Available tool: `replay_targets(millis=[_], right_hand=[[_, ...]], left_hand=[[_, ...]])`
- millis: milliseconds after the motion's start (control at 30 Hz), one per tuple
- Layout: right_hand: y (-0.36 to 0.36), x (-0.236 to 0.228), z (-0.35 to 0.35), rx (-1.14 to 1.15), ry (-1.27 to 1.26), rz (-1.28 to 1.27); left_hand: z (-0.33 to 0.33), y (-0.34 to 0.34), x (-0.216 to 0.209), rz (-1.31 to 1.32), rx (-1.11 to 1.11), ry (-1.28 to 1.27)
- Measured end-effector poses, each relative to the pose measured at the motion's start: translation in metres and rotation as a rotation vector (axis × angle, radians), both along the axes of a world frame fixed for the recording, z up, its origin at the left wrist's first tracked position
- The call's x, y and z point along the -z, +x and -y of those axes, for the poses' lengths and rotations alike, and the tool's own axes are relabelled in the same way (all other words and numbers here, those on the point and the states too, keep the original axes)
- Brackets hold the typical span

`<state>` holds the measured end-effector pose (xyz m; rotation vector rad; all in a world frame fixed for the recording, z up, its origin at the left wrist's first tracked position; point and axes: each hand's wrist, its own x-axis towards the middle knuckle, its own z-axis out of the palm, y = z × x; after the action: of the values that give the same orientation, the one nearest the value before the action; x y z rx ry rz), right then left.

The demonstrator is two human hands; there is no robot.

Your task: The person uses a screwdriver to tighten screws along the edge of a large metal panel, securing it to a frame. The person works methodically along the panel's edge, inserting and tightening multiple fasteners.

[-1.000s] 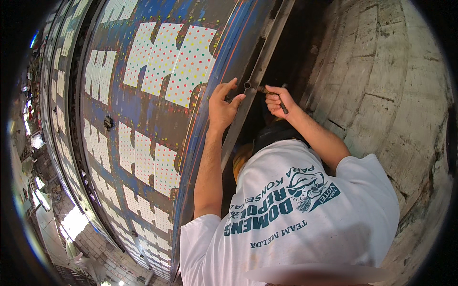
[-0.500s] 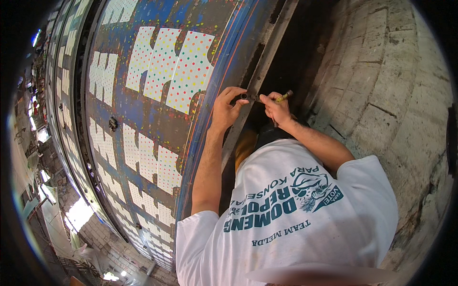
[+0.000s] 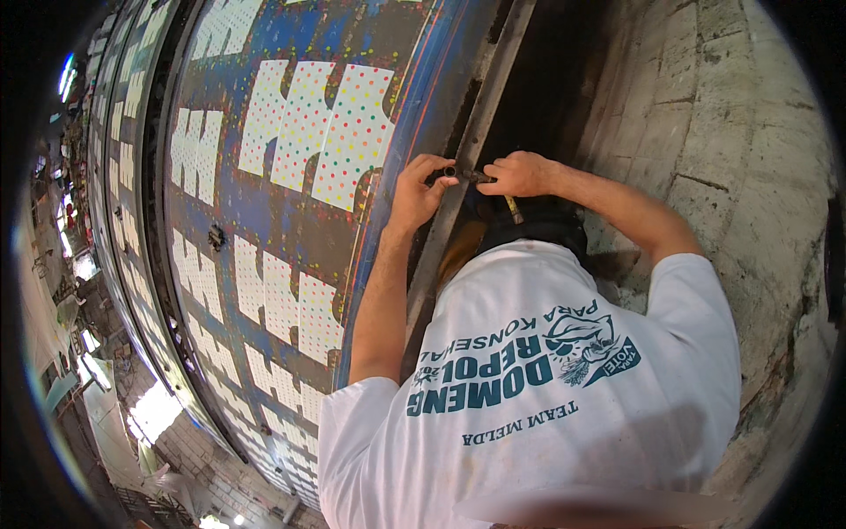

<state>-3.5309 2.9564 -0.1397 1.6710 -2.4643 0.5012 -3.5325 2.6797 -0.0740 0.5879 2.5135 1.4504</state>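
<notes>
My left hand [image 3: 421,189] pinches a small dark tube-like piece [image 3: 450,172], its round open end showing between thumb and fingers, at the edge of a metal rail [image 3: 480,119]. Just to the right, my right hand [image 3: 522,174] is closed around a tool with a yellow-and-dark handle [image 3: 514,209], which sticks out below the fingers. A dark shaft end [image 3: 478,176] shows between the two hands, over the rail. Whether it joins the piece in my left hand I cannot tell. My fingers hide most of the tool.
A long table [image 3: 256,212] runs along the left, bearing rows of white dotted cut pieces [image 3: 357,132]. A block wall [image 3: 696,167] rises close on the right. Between rail and wall lies a dark gap [image 3: 555,88]. Another long table [image 3: 123,176] stands farther left.
My right hand has turned over, its elbow swinging outward, and the yellow handle now points down toward me rather than up to the right. My left hand stays at the rail.
</notes>
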Motion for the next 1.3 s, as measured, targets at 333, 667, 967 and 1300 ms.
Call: replay_targets(millis=[333,667,967,1300], right_hand=[[0.053,-0.083,0.048,0.253,1.040,0.012],[0.051,-0.116,0.053,0.239,0.915,0.110],[-0.009,-0.147,0.042,0.121,0.878,0.594],[-0.123,-0.158,-0.025,0.041,0.388,0.154]], left_hand=[[-0.006,0.008,0.000,-0.063,-0.081,-0.037],[0.017,0.007,0.008,-0.211,0.094,0.109],[-0.001,-0.003,-0.006,-0.284,0.128,0.209],[-0.063,-0.110,-0.034,-0.308,-0.431,0.104]])
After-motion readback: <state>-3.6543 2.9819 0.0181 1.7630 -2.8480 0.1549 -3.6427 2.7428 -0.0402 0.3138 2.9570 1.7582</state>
